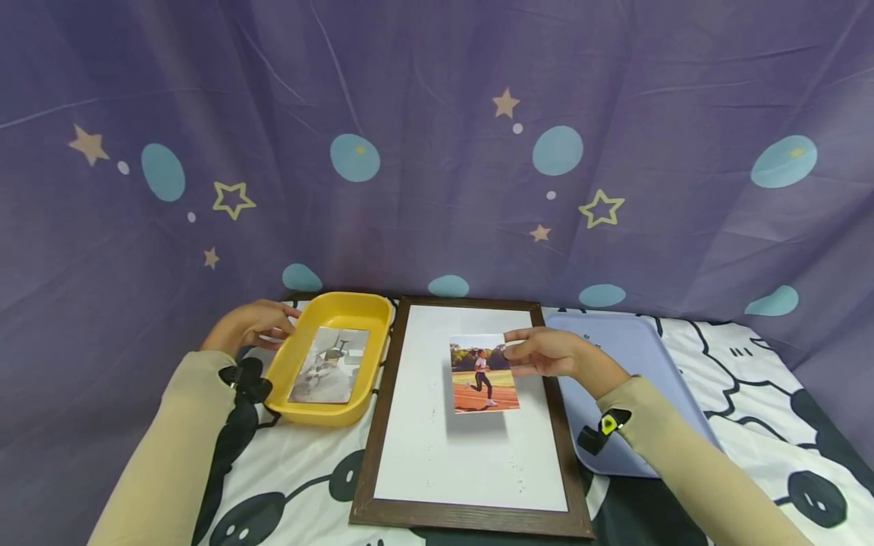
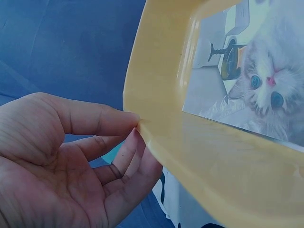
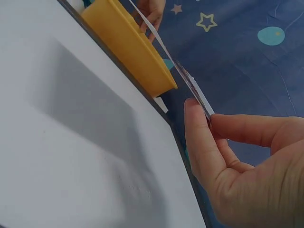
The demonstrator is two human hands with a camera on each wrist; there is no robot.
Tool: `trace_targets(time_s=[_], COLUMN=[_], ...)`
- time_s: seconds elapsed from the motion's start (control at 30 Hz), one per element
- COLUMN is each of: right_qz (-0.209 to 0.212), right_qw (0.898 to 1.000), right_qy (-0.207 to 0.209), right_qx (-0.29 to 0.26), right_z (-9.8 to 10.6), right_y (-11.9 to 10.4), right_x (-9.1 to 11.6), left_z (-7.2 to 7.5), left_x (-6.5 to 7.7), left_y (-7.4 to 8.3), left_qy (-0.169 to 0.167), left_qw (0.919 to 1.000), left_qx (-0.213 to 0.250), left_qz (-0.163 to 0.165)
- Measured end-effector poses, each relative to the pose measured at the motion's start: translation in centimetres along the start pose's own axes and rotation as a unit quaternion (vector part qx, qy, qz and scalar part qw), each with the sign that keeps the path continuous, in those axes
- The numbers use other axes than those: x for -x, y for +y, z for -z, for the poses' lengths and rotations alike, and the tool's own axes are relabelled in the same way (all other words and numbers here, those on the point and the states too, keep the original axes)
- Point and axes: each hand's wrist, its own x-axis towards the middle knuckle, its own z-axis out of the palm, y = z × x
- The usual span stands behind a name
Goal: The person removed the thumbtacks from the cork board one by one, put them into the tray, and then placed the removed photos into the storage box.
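Note:
My right hand (image 1: 546, 353) pinches the right edge of a photo (image 1: 483, 379) of a runner on a track. The photo hangs above a framed whiteboard (image 1: 416, 455) and casts a shadow on it. Seen nearly edge-on in the right wrist view, the photo (image 3: 171, 59) is between the thumb and fingers. At the left, my left hand (image 1: 262, 322) grips the rim of a yellow tray (image 1: 283, 379) between thumb and fingers. Inside that tray lies a cat photo (image 1: 331, 368), whose white, blue-eyed cat shows large in the left wrist view.
A light blue tray (image 1: 649, 387) lies right of the whiteboard, partly behind my right forearm. Black-and-white cartoon cloth (image 1: 751, 447) covers the table. Behind everything hangs a purple curtain (image 1: 437, 212) with stars and blue spots.

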Motion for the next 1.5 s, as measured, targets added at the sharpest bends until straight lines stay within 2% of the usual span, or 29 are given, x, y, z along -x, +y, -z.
trace_targets(time_s=[0.47,1.1,1.5], right_qz=[0.009,0.005,-0.002], right_qw=[1.000,1.000,1.000], right_qy=[0.004,-0.012,0.009], right_qx=[0.014,-0.013,-0.006], right_z=[-1.6,-4.4,-5.7], right_y=[-0.8,-2.4,-2.9], right_x=[-0.9,-2.1,-2.9], left_z=[0.1,-0.3,-0.3], left_x=[0.0,-0.1,0.0], left_y=[-0.2,-0.3,-0.3], left_qy=[-0.005,0.013,0.012], left_qw=[0.9999,0.9999,0.9999], left_qx=[0.009,0.003,0.007], left_qz=[-0.005,-0.004,-0.004])
